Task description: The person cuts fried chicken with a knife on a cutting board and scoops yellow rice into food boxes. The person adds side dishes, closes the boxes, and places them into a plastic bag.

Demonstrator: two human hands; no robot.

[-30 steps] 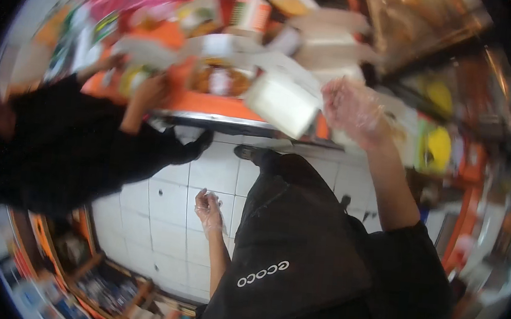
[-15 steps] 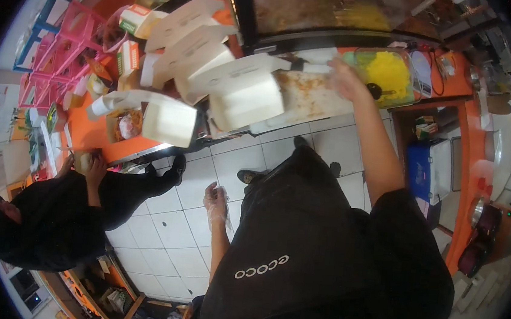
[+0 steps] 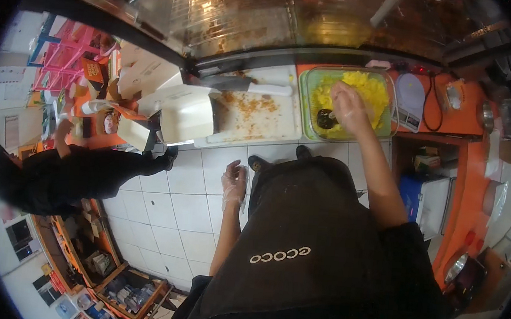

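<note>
Right hand (image 3: pixel 348 105) scoops yellow rice (image 3: pixel 359 89) (green tub (image 3: pixel 306 103)).

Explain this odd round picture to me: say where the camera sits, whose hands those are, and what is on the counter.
The camera sits on a person's head and looks down through a fisheye lens, so straight edges bend. The dark apron is the wearer's own. Their gloved right hand holds a dark scoop in a green tub of yellow rice. Their gloved left hand hangs empty over the tiled floor. On the counter lie a white cutting board with crumbs, a cleaver and an open white box. A co-worker in black stands at left.
</note>
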